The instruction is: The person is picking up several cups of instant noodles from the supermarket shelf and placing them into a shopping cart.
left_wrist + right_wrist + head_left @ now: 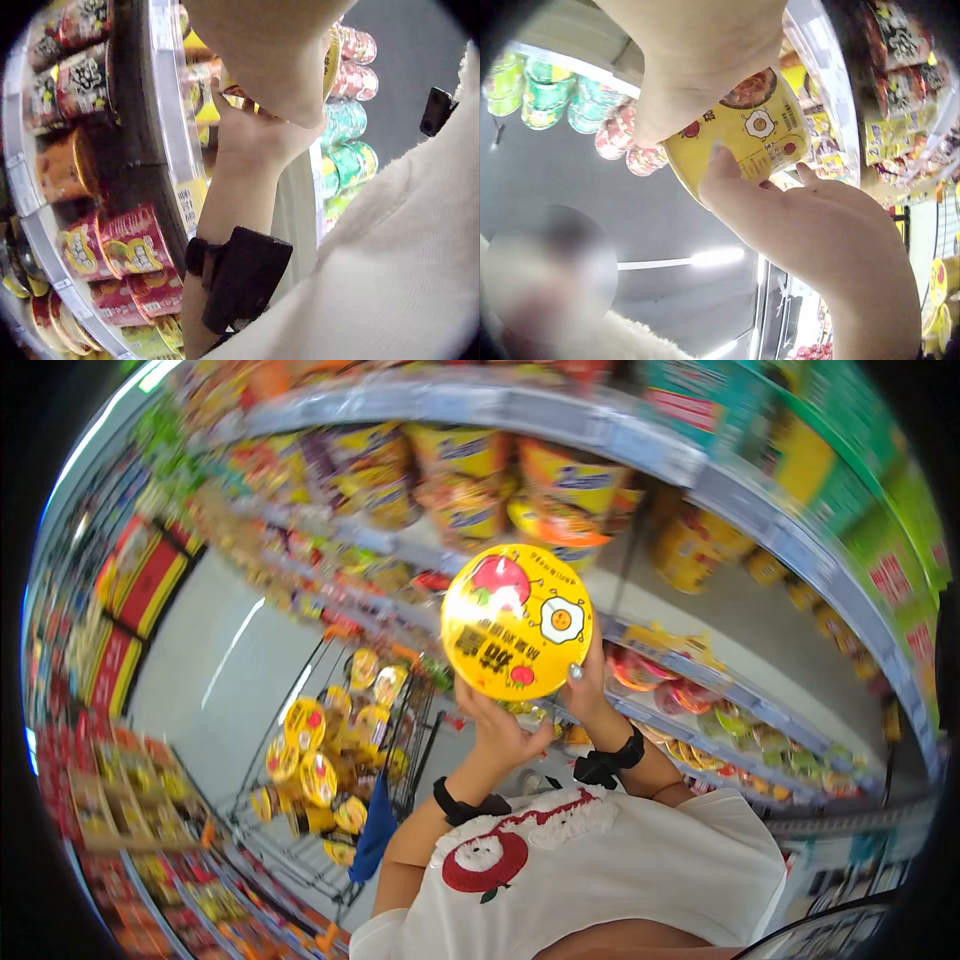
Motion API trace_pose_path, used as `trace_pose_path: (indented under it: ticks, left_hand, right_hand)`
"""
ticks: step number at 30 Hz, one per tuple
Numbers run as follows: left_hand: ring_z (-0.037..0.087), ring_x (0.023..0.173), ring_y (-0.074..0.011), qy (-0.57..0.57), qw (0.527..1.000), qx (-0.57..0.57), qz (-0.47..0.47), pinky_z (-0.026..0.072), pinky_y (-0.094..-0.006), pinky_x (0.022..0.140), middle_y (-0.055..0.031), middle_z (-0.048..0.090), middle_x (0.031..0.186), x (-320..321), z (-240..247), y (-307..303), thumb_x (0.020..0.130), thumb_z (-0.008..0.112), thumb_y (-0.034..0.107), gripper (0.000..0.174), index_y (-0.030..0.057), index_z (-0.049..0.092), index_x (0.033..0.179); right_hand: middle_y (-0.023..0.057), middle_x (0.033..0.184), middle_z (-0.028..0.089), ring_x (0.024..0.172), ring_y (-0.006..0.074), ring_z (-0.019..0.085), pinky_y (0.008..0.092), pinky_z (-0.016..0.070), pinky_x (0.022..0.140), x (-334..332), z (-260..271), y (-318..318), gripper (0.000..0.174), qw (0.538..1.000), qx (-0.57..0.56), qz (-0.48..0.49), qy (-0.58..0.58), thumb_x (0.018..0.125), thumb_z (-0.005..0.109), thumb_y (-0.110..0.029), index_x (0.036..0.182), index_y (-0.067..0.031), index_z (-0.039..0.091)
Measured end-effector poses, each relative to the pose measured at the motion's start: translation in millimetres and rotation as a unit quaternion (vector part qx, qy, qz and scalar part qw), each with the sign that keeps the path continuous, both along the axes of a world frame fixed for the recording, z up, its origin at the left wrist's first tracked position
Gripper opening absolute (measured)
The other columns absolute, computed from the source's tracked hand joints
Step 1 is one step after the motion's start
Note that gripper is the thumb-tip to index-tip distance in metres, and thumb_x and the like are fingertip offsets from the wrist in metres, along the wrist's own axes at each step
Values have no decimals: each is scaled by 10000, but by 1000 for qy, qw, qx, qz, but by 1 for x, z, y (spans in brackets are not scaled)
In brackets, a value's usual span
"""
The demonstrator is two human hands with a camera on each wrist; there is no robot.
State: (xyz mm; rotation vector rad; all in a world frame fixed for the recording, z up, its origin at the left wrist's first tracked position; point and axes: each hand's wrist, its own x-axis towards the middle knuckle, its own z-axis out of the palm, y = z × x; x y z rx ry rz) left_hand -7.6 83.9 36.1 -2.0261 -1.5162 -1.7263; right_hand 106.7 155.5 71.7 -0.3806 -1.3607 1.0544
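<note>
A round yellow instant noodle cup [515, 622] is held up before the chest, its lid printed with a fried egg and tomatoes. Its printed side wall shows in the right wrist view. My left hand [497, 725] grips the cup from below and the left, most fingers hidden behind it. On the other side my right hand [590, 682] holds its edge, a painted thumbnail showing at the rim. In the left wrist view the forearms and hands hide most of the cup.
A wire shopping cart [420, 760] at the left carries several similar yellow noodle cups [318, 778], with a blue cloth [375, 835] hanging at its side. Shelves of cup noodles [460, 470] stand close in front, with teal and green boxes [840, 470] at upper right. Grey aisle floor [200, 650] lies beyond the cart.
</note>
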Motion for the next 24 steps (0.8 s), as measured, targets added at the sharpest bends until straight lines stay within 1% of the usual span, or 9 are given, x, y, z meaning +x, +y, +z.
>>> trace_pose_path:
  ticks: [4, 6, 10, 13, 15, 16, 19, 22, 24]
  left_hand:
    - [237, 1257, -450, -70, 995, -69, 13, 163, -483, 1049, -308, 227, 1347, -73, 14, -24, 653, 599, 119, 879, -102, 113, 1351]
    - [300, 1279, -359, -131, 985, -108, 23, 214, -385, 1060, -246, 304, 1351, -106, 16, -40, 681, 553, 42, 819, -74, 128, 1372]
    - [437, 1179, -269, -352, 930, -102, 38, 336, -346, 991, -190, 413, 1290, -160, -19, -66, 738, 536, -14, 717, -35, 193, 1366]
    - [458, 1162, -252, -471, 874, -87, 77, 345, -333, 985, -172, 444, 1262, -207, -74, -82, 772, 526, -9, 645, -31, 235, 1347]
    - [496, 1095, -200, -591, 795, -121, 69, 389, -303, 919, -149, 495, 1206, -233, -74, -103, 825, 500, 53, 535, -23, 297, 1314]
    - [510, 1062, -186, -619, 764, -157, 93, 402, -291, 889, -145, 508, 1190, -245, -77, -113, 832, 497, 74, 520, -21, 309, 1308]
    - [407, 625, -80, -649, 725, -165, 160, 321, -215, 556, 15, 435, 703, -264, -106, -130, 833, 502, 221, 336, 23, 485, 1104]
    - [381, 512, -62, -710, 658, -213, 132, 289, -214, 465, 17, 440, 658, -280, -135, -148, 836, 471, 228, 126, 111, 485, 789]
    - [475, 602, -81, -752, 607, -243, 86, 363, -211, 521, -31, 523, 806, -287, -146, -155, 823, 498, 226, 219, 48, 516, 948]
  right_hand:
    - [137, 1363, 315, 1257, 221, 331, 349, 271, 1038, -82, -8, -3, 712, 996, -17, 85, 29, 777, 536, -45, 1381, 17, 164]
    - [143, 1356, 321, 1254, 225, 337, 352, 273, 1038, -124, -17, -11, 717, 995, -29, 99, 1, 774, 540, -34, 1381, 14, 161]
    - [156, 1345, 331, 1252, 240, 346, 357, 274, 1040, -191, -57, -26, 699, 984, -60, 139, -98, 764, 543, -12, 1365, 5, 186]
    - [164, 1328, 359, 1245, 237, 358, 358, 297, 1025, -234, -78, -42, 689, 964, -76, 190, -172, 764, 557, -19, 1356, -1, 205]
    - [164, 1321, 372, 1241, 229, 363, 355, 307, 1018, -257, -99, -50, 688, 941, -89, 208, -253, 765, 559, -16, 1357, -5, 208]
    - [155, 1320, 382, 1228, 219, 378, 340, 322, 1003, -270, -112, -59, 658, 927, -181, 258, -204, 782, 543, -22, 1357, -16, 222]
    - [145, 1329, 377, 1220, 210, 382, 322, 321, 997, -293, -145, -68, 631, 898, -217, 256, -285, 791, 518, -22, 1358, -19, 241]
    - [136, 1309, 397, 1213, 205, 383, 315, 318, 992, -306, -150, -78, 626, 869, -214, 307, -322, 777, 513, -46, 1350, -14, 264]
    - [103, 1280, 422, 1168, 189, 414, 286, 324, 977, -311, -176, -74, 633, 865, -206, 305, -342, 765, 513, -56, 1354, -21, 284]
